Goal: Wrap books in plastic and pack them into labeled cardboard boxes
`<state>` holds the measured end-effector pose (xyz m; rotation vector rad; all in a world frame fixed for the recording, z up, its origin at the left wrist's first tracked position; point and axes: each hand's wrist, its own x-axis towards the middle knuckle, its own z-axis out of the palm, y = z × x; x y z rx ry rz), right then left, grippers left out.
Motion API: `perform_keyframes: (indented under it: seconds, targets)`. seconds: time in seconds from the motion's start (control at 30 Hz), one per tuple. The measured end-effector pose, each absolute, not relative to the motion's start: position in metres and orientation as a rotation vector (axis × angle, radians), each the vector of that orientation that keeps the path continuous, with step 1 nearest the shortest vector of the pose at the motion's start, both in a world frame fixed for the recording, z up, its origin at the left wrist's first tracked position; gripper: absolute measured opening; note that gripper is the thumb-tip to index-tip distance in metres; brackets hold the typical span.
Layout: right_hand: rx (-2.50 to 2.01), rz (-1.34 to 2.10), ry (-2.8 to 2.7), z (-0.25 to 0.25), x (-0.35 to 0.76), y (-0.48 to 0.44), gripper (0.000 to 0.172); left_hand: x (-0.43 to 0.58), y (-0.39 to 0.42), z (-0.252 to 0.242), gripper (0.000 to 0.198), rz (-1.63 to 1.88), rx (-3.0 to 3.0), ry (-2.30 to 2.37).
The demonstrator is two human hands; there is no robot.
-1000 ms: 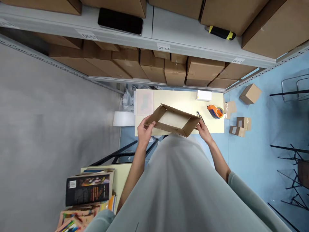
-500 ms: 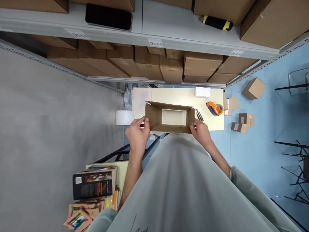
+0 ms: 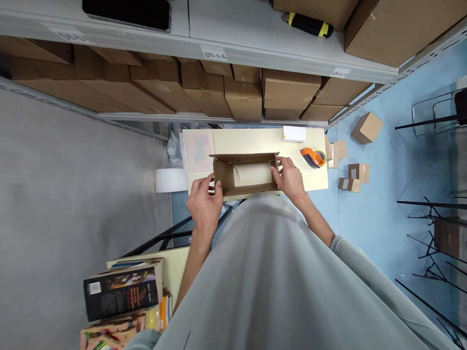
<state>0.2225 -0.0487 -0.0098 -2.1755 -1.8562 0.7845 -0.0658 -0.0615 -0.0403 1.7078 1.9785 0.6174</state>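
Observation:
An open-topped brown cardboard box is held between my hands over the cream table. Its pale inside shows; I cannot tell whether that is a bottom or the tabletop seen through. My left hand grips the left end, thumb on the near corner and fingers curled behind the wall. At the right end, my right hand pinches the wall, its fingertips near the far corner and thumb by the inner side. An orange and blue tape dispenser lies right of that hand, and a small white box sits behind.
Grey shelving ahead carries several cardboard boxes, a black phone-like slab and a black-yellow cutter. A thick book tops a pile at lower left. Small cartons lie on the blue floor; folding-chair legs stand farther right.
My right hand has shifted from the box's near right corner up toward its far right corner. The black-yellow tools beside the box are now hidden behind that hand. The view has moved slightly right.

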Motion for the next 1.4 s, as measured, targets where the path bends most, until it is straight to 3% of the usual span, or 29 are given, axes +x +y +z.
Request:
perform_keyframes:
  seconds: [0.13, 0.23, 0.33, 0.43, 0.57, 0.63, 0.7, 0.77, 0.87, 0.97, 1.13, 1.2, 1.4]
  targets:
    - [-1.959, 0.944, -1.911, -0.020, 0.215, -0.049, 0.036, -0.064, -0.065, -0.044, 0.047, 0.593, 1.836, 1.698]
    - [-1.839, 1.078, -1.906, -0.025, 0.221, -0.058, 0.038, -0.069, -0.067, -0.049, 0.066, 0.448, 1.891, 1.486]
    - [-1.682, 1.253, -1.939, -0.026, 0.240, -0.067, 0.058, -0.079, -0.067, -0.051, 0.079, 0.378, 1.851, 1.430]
    - [-1.556, 1.382, -1.961, -0.028, 0.257, -0.072, 0.072, -0.088, -0.064, -0.052, 0.072, 0.398, 1.792, 1.448]
    - [-1.583, 1.319, -1.883, -0.041, 0.261, -0.073, 0.046, -0.094, -0.051, -0.059, 0.062, 0.447, 1.716, 1.501]
    - [-1.678, 1.217, -1.853, -0.050, 0.257, -0.070, 0.044, -0.095, -0.044, -0.067, 0.070, 0.452, 1.687, 1.555]
    - [-1.847, 1.055, -1.831, -0.057, 0.252, -0.065, 0.057, -0.096, -0.035, -0.076, 0.090, 0.462, 1.668, 1.628]
    - [-2.000, 0.899, -1.802, -0.061, 0.248, -0.058, 0.081, -0.097, -0.027, -0.082, 0.112, 0.493, 1.667, 1.666]
    - [-2.022, 0.825, -1.817, -0.059, 0.246, -0.050, 0.111, -0.098, -0.015, -0.081, 0.126, 0.544, 1.720, 1.592]
    - [-1.937, 0.848, -1.878, -0.051, 0.250, -0.048, 0.108, -0.098, -0.007, -0.072, 0.115, 0.550, 1.797, 1.494]
    - [-1.909, 0.853, -1.966, -0.047, 0.258, -0.058, 0.056, -0.101, -0.015, -0.069, 0.058, 0.539, 1.868, 1.503]
    - [-1.912, 0.862, -1.987, -0.052, 0.258, -0.063, 0.043, -0.101, -0.023, -0.076, 0.044, 0.541, 1.827, 1.528]
    - [-1.872, 1.002, -1.795, -0.070, 0.247, -0.074, 0.043, -0.082, -0.044, -0.090, 0.042, 0.638, 1.537, 1.653]
